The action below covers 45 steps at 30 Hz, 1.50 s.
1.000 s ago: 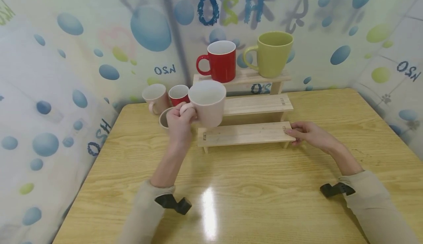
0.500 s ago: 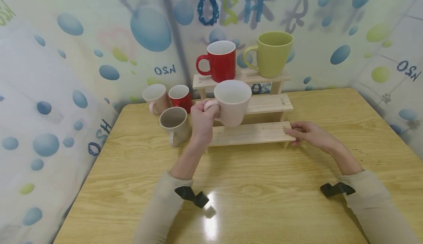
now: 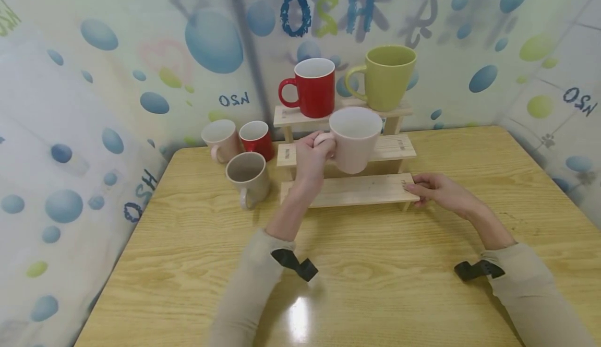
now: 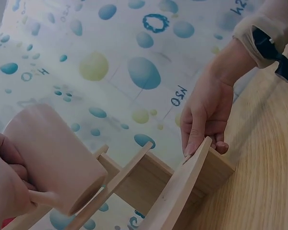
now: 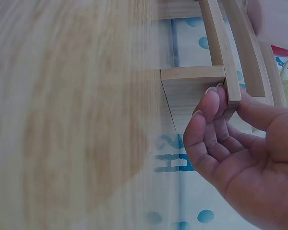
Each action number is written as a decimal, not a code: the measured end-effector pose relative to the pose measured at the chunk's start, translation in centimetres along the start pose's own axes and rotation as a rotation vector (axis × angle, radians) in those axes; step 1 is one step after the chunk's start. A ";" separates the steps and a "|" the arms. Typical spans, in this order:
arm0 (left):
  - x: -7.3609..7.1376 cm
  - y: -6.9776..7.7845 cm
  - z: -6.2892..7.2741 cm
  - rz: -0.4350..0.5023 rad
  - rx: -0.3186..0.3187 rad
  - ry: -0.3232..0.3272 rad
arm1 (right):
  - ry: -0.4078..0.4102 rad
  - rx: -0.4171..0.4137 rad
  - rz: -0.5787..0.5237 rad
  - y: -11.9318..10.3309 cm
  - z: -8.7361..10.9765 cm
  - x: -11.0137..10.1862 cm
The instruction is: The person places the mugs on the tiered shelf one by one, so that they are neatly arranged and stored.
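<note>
My left hand (image 3: pixel 311 160) grips a pale pink mug (image 3: pixel 355 146) by its handle and holds it up in front of the middle step of a three-tier wooden rack (image 3: pixel 361 192). In the left wrist view the mug (image 4: pixel 53 153) hangs above the rack's steps. My right hand (image 3: pixel 439 191) pinches the right end of the lowest step, thumb on top and fingers curled beneath; the right wrist view shows this hand (image 5: pixel 245 143) at the board's end. On the top step stand a red mug (image 3: pixel 316 91) and a yellow-green mug (image 3: pixel 391 78).
Left of the rack, on the wooden table (image 3: pixel 366 263), stand a pink mug (image 3: pixel 224 142), a small red mug (image 3: pixel 256 139) and a grey-beige mug (image 3: pixel 251 182). A patterned curtain (image 3: pixel 188 96) hangs behind and along the left side.
My left hand has carried the pale pink mug rightward, from the rack's left end to its middle, uncovering the grey-beige mug. The right hand has stayed on the lowest step.
</note>
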<state>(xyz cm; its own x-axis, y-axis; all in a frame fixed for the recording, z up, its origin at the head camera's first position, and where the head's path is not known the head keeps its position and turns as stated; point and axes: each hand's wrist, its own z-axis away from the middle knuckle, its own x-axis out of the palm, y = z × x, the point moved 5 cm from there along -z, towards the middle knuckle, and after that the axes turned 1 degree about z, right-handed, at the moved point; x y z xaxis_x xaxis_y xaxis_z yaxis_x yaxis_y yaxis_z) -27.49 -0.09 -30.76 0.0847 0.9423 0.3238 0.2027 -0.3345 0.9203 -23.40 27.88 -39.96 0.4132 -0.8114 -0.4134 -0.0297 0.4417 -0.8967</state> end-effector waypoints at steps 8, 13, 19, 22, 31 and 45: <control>1.5 -1.2 -1.3 -0.005 -0.016 -0.050 | 0.001 0.009 0.004 0.0 0.0 0.0; 2.5 -1.9 -2.0 -0.018 -0.028 -0.096 | -0.005 0.010 -0.001 0.0 -0.1 0.0; 3.4 -2.6 -2.7 0.004 -0.067 -0.113 | -0.007 0.007 -0.010 0.1 -0.1 0.0; 3.6 -2.9 -3.1 0.010 -0.072 -0.125 | -0.008 0.006 -0.009 0.2 -0.1 0.1; 4.6 -3.6 -4.1 0.032 -0.070 -0.184 | -0.003 0.009 0.005 0.0 -0.1 0.0; 5.5 -4.1 -5.0 0.020 -0.061 -0.170 | 0.009 0.017 0.023 0.3 -0.2 -0.2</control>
<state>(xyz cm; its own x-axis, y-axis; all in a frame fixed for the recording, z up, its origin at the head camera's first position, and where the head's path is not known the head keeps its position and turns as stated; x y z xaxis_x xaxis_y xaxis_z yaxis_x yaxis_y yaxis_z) -32.69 6.54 -31.66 0.2527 0.9182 0.3051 0.1405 -0.3468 0.9274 -23.62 28.12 -40.22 0.4045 -0.8042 -0.4356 -0.0235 0.4670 -0.8840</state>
